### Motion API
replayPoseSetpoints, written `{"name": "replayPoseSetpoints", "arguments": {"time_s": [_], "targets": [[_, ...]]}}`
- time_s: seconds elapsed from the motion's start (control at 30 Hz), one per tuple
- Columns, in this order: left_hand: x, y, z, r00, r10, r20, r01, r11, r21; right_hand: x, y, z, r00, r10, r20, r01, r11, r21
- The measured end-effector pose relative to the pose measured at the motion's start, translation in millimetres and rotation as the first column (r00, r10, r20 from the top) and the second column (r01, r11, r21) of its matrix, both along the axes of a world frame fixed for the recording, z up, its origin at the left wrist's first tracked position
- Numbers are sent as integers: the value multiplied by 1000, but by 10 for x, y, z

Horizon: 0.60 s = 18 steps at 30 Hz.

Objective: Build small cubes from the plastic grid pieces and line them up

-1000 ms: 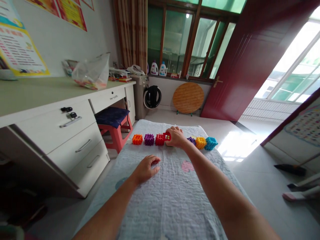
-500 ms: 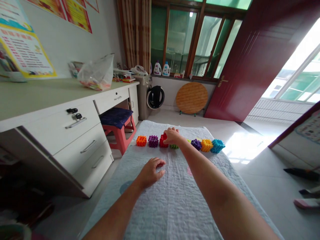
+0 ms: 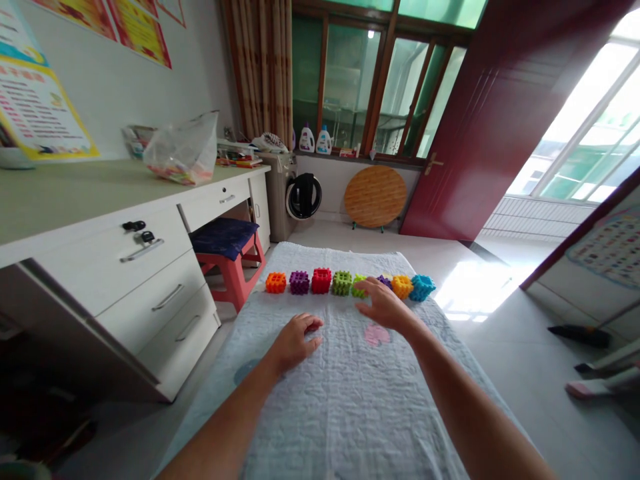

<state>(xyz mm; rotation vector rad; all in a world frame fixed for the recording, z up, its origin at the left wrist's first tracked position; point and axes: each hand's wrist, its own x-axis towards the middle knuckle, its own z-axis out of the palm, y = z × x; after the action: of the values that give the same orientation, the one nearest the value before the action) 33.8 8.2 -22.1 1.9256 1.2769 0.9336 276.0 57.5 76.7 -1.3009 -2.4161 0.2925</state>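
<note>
1. Plastic lattice cubes stand in a row across the far end of a pale quilted mat (image 3: pixel 350 400). Of these, the lime-green block (image 3: pixel 358 287) is the one nearest the right hand (image 3: pixel 386 308).
2. The right hand is spread wide and holds nothing. Its fingertips are just beside the lime-green block, and it partly hides a dark purple cube (image 3: pixel 384 280) behind it.
3. The left hand (image 3: pixel 293 340) lies palm-down on the mat with its fingers loosely curled, holding nothing, and is apart from the row.
4. Left of the lime-green block come a green cube (image 3: pixel 342 283), a red cube (image 3: pixel 321 281), a violet cube (image 3: pixel 299 282) and an orange cube (image 3: pixel 275 282).
5. At the right end of the row are a yellow-orange cube (image 3: pixel 401 287) and a teal cube (image 3: pixel 423 287).
6. A white desk (image 3: pixel 100 220) with drawers runs along the left, with a red stool (image 3: pixel 233 257) tucked under it.
7. A round wooden tabletop (image 3: pixel 375 197) leans against the far wall.
</note>
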Motion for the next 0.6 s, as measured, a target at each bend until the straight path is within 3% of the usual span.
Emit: {"name": "replayPoseSetpoints", "arguments": {"time_s": [0.1, 0.17, 0.4, 0.6], "targets": [[6, 0, 26, 1000, -8, 12, 8, 1000, -3, 296, -311, -156, 1000, -28, 12, 29, 980, -196], [10, -1, 41, 1000, -13, 26, 13, 1000, 2, 420, -435, -305, 997, -76, 22, 79, 969, -236], [8, 8, 31, 998, -11, 55, 13, 999, -29, 467, -558, -794, 935, -353, 14, 353, 935, -42], [-21, 32, -21, 998, -1, 64, 5, 998, -65, 439, -582, -845, 919, -395, -5, 395, 918, -43]]}}
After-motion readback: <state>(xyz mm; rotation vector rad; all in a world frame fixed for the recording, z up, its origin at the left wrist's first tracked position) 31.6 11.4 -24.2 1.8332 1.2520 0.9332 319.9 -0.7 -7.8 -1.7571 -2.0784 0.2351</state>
